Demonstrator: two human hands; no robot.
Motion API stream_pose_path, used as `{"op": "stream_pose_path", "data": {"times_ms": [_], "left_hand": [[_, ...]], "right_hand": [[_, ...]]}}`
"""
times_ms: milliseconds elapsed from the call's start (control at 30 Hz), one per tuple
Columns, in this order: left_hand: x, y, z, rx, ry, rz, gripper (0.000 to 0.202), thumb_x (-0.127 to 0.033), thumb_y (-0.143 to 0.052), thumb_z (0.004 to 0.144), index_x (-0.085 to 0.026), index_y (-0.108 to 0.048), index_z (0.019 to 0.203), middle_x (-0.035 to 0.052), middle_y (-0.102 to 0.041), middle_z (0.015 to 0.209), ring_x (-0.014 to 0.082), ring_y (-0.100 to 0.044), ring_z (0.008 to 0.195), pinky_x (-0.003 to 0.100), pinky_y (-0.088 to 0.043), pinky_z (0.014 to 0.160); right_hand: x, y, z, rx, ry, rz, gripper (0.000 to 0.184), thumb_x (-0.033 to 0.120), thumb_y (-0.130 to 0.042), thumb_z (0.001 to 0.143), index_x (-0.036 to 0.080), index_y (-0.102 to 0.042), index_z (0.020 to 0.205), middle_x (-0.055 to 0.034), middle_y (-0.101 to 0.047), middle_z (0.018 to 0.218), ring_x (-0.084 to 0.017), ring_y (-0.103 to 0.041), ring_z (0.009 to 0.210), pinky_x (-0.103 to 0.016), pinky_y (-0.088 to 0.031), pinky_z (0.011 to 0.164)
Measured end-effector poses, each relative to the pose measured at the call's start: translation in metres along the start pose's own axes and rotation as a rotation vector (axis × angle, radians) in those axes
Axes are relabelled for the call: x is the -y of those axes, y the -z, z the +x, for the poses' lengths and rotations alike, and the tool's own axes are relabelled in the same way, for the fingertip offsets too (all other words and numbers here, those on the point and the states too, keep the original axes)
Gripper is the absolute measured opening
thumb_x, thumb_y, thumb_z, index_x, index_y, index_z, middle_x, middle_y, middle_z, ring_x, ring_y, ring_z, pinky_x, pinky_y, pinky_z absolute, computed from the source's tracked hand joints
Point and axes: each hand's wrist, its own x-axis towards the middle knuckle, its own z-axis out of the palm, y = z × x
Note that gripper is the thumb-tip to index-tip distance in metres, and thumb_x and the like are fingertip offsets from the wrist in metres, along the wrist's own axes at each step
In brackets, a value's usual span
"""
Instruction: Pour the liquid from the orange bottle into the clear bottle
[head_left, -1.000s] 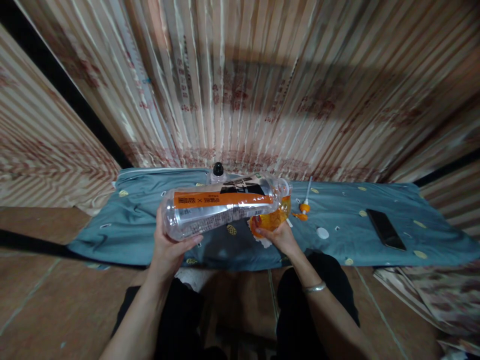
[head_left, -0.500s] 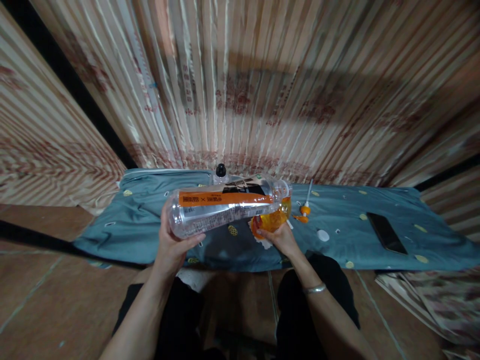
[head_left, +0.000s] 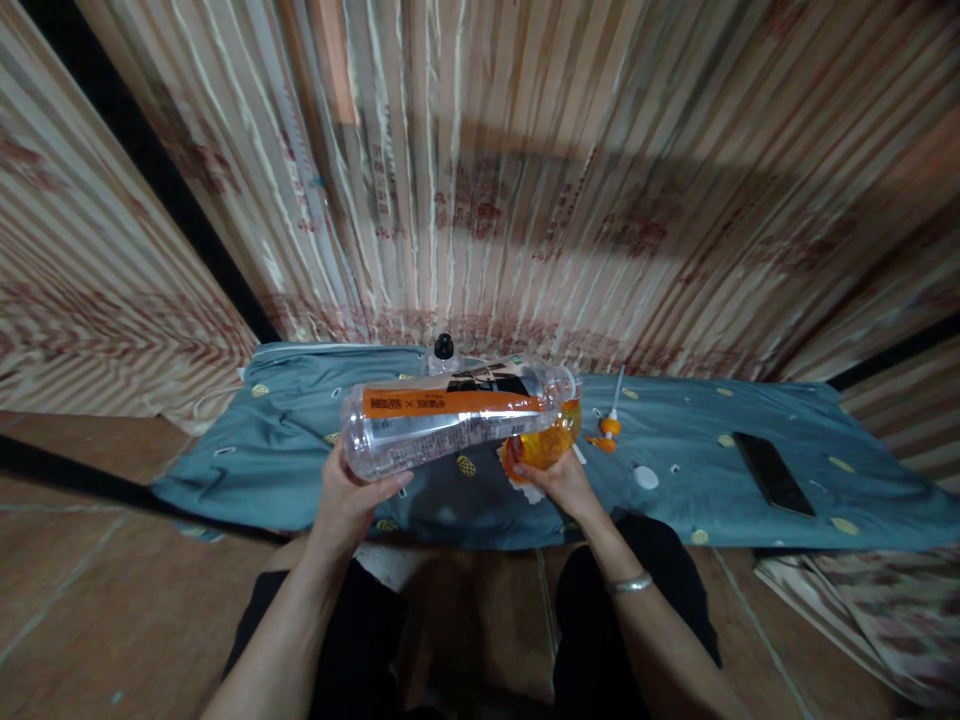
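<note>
My left hand is wrapped round the base of a large clear plastic bottle with an orange and silver label. The bottle lies almost level, its neck pointing right and tilted slightly up. Under and behind that neck is an amber bottle, gripped low on its side by my right hand. The amber bottle's mouth is hidden by the clear bottle's neck. To the right, an orange pump top with a pale tube rests on the cloth.
A bottle with a black cap stands behind the clear bottle. A white round disc and a dark phone lie to the right on the teal patterned cloth. Striped curtains hang close behind, with black poles at the sides.
Both hands keep hold of their bottles in nearly the same pose. The whole view has shifted slightly, so things sit a little lower.
</note>
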Motion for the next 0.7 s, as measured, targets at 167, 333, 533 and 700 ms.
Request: {"op": "stream_pose_path", "data": {"times_ms": [167,333,533,700], "left_hand": [[-0.003,-0.0014,-0.0008,0.012,-0.002,0.017,0.078,-0.02,-0.103,0.032,-0.015,-0.075,0.105,0.0048,-0.081,0.092,0.0219,-0.077,0.083,0.031,-0.063,0.083],[-0.0029,-0.0019,-0.0003,0.009,-0.018,0.04,0.085,-0.023,-0.104,0.032,-0.014,-0.075,0.111,0.0056,-0.081,0.093,0.0243,-0.077,0.086,0.033,-0.063,0.084],[-0.0046,-0.0041,-0.0014,-0.004,0.002,0.017,0.082,-0.019,-0.102,0.031,-0.013,-0.076,0.108,0.0052,-0.081,0.093,0.0216,-0.076,0.085,0.03,-0.063,0.083],[-0.0043,-0.0028,-0.0015,0.001,0.003,0.011,0.08,-0.019,-0.102,0.031,-0.014,-0.075,0.105,0.0053,-0.081,0.093,0.0222,-0.077,0.085,0.031,-0.063,0.083]], "right_hand": [[0.0028,0.0051,0.0008,0.085,0.015,0.002,0.072,0.058,-0.094,0.059,0.024,-0.067,0.116,-0.0112,-0.081,0.116,-0.036,-0.076,0.112,-0.052,-0.056,0.106],[0.0021,0.0045,0.0012,0.085,0.015,0.016,0.068,0.056,-0.094,0.06,0.026,-0.068,0.115,-0.0088,-0.082,0.113,-0.035,-0.077,0.11,-0.052,-0.058,0.104],[0.0001,0.0031,0.0021,0.045,0.016,-0.033,0.07,0.056,-0.094,0.059,0.022,-0.069,0.116,-0.0117,-0.081,0.116,-0.035,-0.076,0.112,-0.052,-0.057,0.106],[-0.0002,0.0005,0.0006,0.005,0.022,-0.033,0.069,0.06,-0.092,0.061,0.021,-0.068,0.113,-0.0138,-0.082,0.116,-0.036,-0.077,0.11,-0.051,-0.06,0.102]]}}
